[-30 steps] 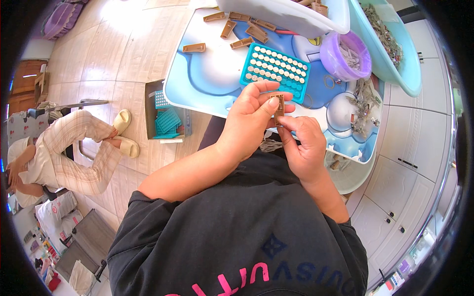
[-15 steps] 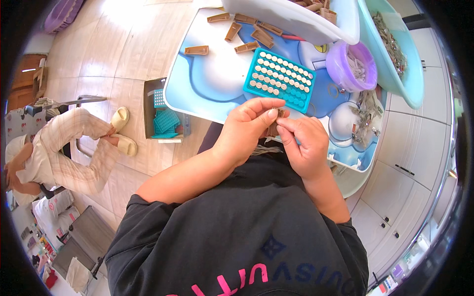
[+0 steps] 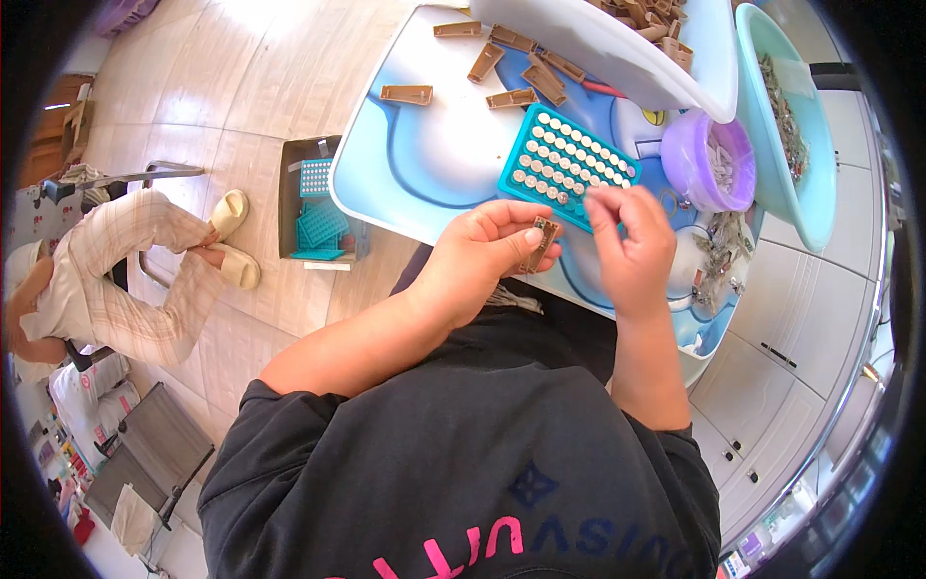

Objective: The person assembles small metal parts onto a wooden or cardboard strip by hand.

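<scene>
My left hand holds a narrow brown plastic casing between thumb and fingers, its inner side turned up. Small parts inside the casing are too fine to make out. Over the near right side of a teal tray is my right hand, thumb and fingertips brought together at the discs. Whether a disc is pinched there is hidden. Rows of round silver discs, like button cells, fill most of the tray.
Several brown casings lie on the blue-patterned table. Beyond are a white bin of casings, a purple bowl and a turquoise basin. Metal parts lie at the right. A seated person is at left.
My right hand has left the casing and moved right and forward to the tray. My left hand still holds the casing, now more exposed. The view has shifted slightly.
</scene>
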`<state>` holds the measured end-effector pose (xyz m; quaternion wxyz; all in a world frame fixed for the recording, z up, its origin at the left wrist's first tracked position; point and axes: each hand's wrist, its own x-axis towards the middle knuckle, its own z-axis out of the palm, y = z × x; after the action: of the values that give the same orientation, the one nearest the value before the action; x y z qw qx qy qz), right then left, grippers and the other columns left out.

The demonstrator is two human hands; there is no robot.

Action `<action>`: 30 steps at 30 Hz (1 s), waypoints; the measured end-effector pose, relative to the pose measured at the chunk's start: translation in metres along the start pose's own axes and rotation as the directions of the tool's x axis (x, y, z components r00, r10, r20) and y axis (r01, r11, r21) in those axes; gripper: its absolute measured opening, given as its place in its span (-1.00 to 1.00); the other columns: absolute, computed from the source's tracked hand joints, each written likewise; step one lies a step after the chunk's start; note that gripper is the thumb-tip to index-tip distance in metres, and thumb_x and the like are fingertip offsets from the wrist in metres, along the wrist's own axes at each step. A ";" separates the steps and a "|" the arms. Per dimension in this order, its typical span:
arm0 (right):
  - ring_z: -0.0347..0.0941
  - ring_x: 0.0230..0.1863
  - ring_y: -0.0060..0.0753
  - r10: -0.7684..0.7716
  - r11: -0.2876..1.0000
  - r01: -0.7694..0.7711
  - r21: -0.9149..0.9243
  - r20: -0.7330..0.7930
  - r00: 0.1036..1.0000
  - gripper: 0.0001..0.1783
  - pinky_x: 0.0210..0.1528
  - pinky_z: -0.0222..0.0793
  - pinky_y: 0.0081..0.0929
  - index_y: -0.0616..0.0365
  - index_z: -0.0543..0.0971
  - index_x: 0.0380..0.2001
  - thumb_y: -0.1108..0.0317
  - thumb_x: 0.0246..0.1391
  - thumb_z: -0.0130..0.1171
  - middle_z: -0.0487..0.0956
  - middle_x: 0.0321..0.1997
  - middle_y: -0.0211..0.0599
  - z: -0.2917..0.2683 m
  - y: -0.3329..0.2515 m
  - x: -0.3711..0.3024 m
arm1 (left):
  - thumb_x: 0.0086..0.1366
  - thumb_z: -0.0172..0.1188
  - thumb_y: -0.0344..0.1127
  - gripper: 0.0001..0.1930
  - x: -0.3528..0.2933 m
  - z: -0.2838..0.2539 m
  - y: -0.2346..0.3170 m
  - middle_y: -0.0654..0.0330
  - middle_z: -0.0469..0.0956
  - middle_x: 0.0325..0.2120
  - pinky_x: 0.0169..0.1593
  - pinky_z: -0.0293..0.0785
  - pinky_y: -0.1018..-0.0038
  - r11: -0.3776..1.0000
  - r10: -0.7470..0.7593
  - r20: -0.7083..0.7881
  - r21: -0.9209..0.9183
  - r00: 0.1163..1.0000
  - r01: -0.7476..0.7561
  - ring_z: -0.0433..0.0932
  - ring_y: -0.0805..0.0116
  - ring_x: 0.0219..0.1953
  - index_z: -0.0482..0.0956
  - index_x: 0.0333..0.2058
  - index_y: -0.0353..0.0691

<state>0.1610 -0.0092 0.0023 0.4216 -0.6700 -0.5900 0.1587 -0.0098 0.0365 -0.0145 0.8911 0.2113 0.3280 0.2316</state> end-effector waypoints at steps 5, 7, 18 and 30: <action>0.39 -0.44 -0.31 -0.189 0.919 0.165 -0.358 -0.035 0.981 -0.82 -0.43 0.29 -0.41 0.12 0.61 -0.43 0.47 -0.23 0.29 0.44 -0.49 -0.36 0.004 0.014 0.010 | 0.28 0.00 -0.49 -0.75 0.003 -0.001 0.001 0.07 0.51 -0.18 -0.03 0.50 0.37 1.000 0.001 -0.038 -0.003 0.999 -0.002 0.54 0.26 -0.18 0.40 -0.06 -0.34; 0.38 -0.44 -0.31 -0.204 0.911 0.183 -0.371 -0.019 0.979 -0.82 -0.42 0.29 -0.41 0.12 0.61 -0.44 0.47 -0.24 0.29 0.43 -0.50 -0.37 0.005 0.014 0.010 | 0.28 0.00 -0.49 -0.74 0.004 -0.001 0.002 0.06 0.51 -0.18 -0.03 0.50 0.36 1.000 0.002 -0.037 -0.019 0.999 -0.003 0.54 0.26 -0.17 0.40 -0.06 -0.34; 0.37 -0.41 -0.26 -0.167 0.969 0.158 -0.190 -0.034 0.985 -0.84 -0.39 0.27 -0.40 0.15 0.52 -0.57 0.49 -0.31 0.31 0.43 -0.45 -0.31 0.004 -0.003 -0.002 | 0.28 0.00 -0.49 -0.80 0.008 -0.001 0.002 0.09 0.51 -0.22 -0.06 0.51 0.38 1.000 0.002 -0.047 -0.021 0.999 -0.003 0.54 0.30 -0.19 0.39 -0.12 -0.35; 0.37 -0.43 -0.29 -0.197 0.976 0.197 -0.089 0.016 0.980 -0.85 -0.42 0.26 -0.40 0.19 0.56 -0.53 0.50 -0.30 0.31 0.43 -0.48 -0.34 0.012 -0.011 -0.011 | 0.27 0.00 -0.51 -0.79 0.007 -0.004 -0.002 0.08 0.51 -0.22 -0.05 0.50 0.40 0.999 0.024 -0.035 -0.039 0.999 -0.026 0.54 0.32 -0.19 0.38 -0.10 -0.36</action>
<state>0.1423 -0.0149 0.0001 0.4024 -0.6261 -0.6616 0.0917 -0.0071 0.0398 -0.0222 0.8863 0.1938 0.3360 0.2529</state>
